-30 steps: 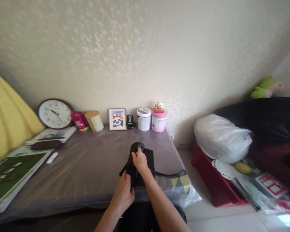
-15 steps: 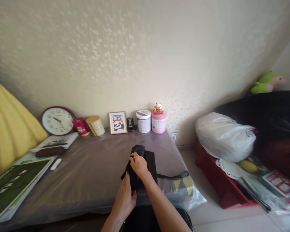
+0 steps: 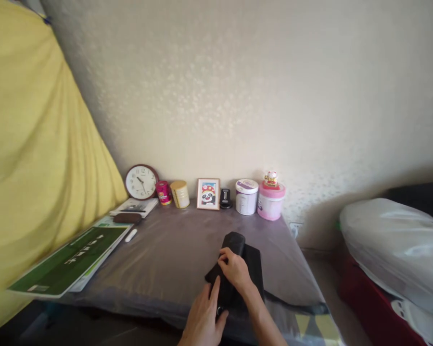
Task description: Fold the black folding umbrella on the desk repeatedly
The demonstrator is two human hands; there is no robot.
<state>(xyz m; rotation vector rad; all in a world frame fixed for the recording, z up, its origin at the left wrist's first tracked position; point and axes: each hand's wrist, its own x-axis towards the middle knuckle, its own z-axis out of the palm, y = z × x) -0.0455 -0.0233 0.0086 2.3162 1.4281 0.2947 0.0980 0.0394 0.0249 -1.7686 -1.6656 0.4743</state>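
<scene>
A long black fabric bundle (image 3: 234, 240) lies near the front of the covered table, pointing away from me. Beneath it and to its right is a flat black cloth or bag (image 3: 253, 266), from which a black strap (image 3: 292, 307) trails right. My right hand (image 3: 235, 269) is on top of the bundle, its thumb and forefinger pinched on the fabric. Around the near end, my left hand (image 3: 205, 312) is closed, thumb on the right and fingers along the left edge. A small shiny round part (image 3: 220, 311) shows beside that thumb. What exactly the bundle is I cannot tell.
Along the wall stand a clock (image 3: 141, 182), a pink can (image 3: 163, 192), a yellow tin (image 3: 180, 194), a panda picture (image 3: 208, 194) and two tubs (image 3: 247, 198). Green-covered papers (image 3: 72, 259) lie left by a yellow curtain (image 3: 39, 144). A red box (image 3: 361, 293) stands right.
My view has turned left, so everything sits further right, with more curtain showing. My left hand's fingers are more extended along the bundle. My right hand still pinches the fabric.
</scene>
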